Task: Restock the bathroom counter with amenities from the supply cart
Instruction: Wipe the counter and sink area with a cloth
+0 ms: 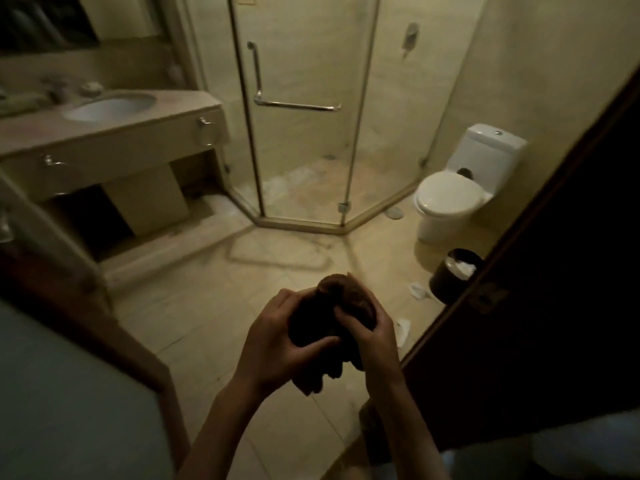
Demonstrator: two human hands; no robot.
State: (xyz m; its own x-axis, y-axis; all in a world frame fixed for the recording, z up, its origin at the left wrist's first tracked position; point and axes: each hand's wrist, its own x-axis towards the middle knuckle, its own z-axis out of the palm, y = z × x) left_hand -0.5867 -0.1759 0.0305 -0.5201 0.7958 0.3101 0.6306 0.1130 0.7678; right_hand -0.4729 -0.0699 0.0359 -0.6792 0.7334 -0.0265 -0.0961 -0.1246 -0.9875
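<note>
A dark brown bunched cloth (323, 318) is held in front of me, low in the middle of the view, above the tiled floor. My left hand (277, 341) grips its left side with the thumb laid across the front. My right hand (369, 332) grips its right side, fingers curled over the top. The bathroom counter (41, 133) with an oval white sink (110, 107) stands at the far left, well away from both hands. A few small items lie blurred at the counter's back edge; the supply cart is out of view.
A glass shower enclosure (304, 116) fills the far corner. A white toilet (457, 192) stands at the right, with a black waste bin (453, 275) near it. A dark open door (554, 271) borders the right side, and a door frame the lower left.
</note>
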